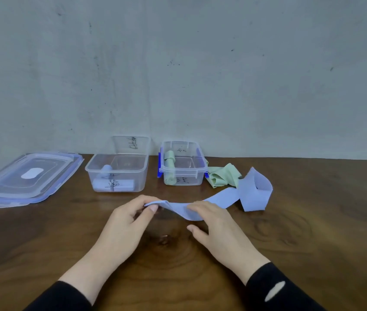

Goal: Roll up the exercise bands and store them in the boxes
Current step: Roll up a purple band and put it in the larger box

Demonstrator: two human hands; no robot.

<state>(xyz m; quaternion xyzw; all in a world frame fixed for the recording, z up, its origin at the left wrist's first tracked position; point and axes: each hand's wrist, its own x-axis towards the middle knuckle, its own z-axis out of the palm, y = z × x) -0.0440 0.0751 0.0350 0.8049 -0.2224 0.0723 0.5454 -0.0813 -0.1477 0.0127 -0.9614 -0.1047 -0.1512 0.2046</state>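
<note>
A long pale blue exercise band (227, 197) lies across the wooden table, its far part looped up at the right. My left hand (126, 223) pinches the band's near end between thumb and fingers. My right hand (216, 225) rests its fingers on top of the band just right of that end, thumb apart below. A clear left box (119, 169) holds rolled blue bands. In a second clear box (183, 163) with blue clips sit rolled green bands. A loose green band (222, 176) lies crumpled to the right of that box.
Two clear lids (30, 176) with blue rims are stacked at the far left. A grey wall (178, 63) stands right behind the boxes. Bare wooden table (312, 232) stretches to the right and in front of my hands.
</note>
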